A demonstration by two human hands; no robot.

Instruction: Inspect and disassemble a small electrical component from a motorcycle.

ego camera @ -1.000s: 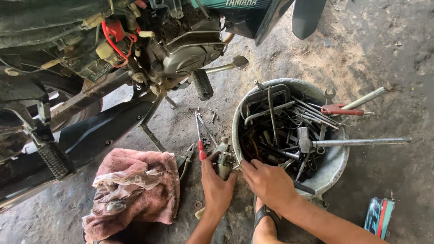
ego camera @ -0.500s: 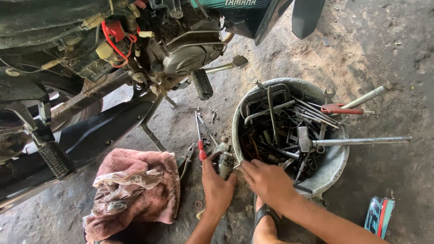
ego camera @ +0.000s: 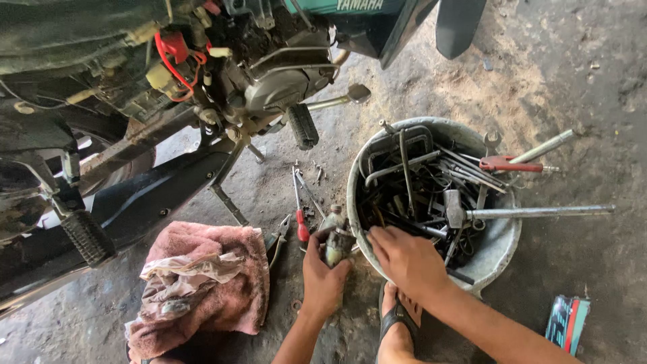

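My left hand (ego camera: 322,276) grips a small dirty metal part (ego camera: 335,236), cylinder-shaped, held upright just left of a round grey tub (ego camera: 502,244). My right hand (ego camera: 404,259) rests on the tub's near rim, fingers curled over the edge among the tools. The tub is full of greasy wrenches, spanners and long metal bars (ego camera: 539,212); red-handled pliers (ego camera: 509,164) lie across its far side. Red-handled pliers (ego camera: 300,209) lie on the ground beside my left hand.
A stripped motorcycle (ego camera: 222,74) fills the upper left, with a footpeg (ego camera: 302,126) and kick lever sticking out. A pink rag (ego camera: 209,283) lies lower left. My sandalled foot (ego camera: 397,323) is below the tub. A striped packet (ego camera: 567,322) lies lower right.
My left hand has lifted the small metal part slightly and closed tighter on it. My right hand stays on the tub rim.
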